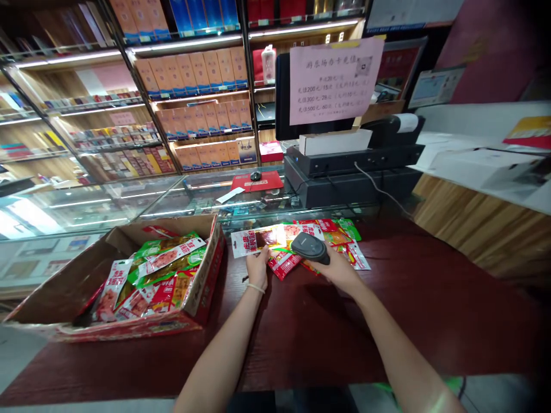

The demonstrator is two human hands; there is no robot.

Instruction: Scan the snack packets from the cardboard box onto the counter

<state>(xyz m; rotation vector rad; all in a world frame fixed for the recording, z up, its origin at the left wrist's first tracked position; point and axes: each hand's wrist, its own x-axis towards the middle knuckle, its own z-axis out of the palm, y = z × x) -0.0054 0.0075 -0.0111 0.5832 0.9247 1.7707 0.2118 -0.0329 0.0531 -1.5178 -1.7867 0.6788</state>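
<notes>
My left hand [257,269] is closed on the lower edge of a white-and-red snack packet [249,242], which lies flat over the dark red counter. In my right hand [342,269] is a black barcode scanner [309,246], its head pointing left toward the packet. Beneath and behind the scanner, several red, green and white snack packets [329,230] lie in a loose pile. To the left stands an open cardboard box [210,269] holding more such packets [167,258]. The scanner's handle is mostly hidden by my right hand.
Behind the pile stand a black cash drawer [344,186], a monitor with a pink notice [336,80], and a receipt printer [394,131] with a cable. A mouse [255,176] sits on a red mat on the glass case. Stocked shelves [193,100] line the back.
</notes>
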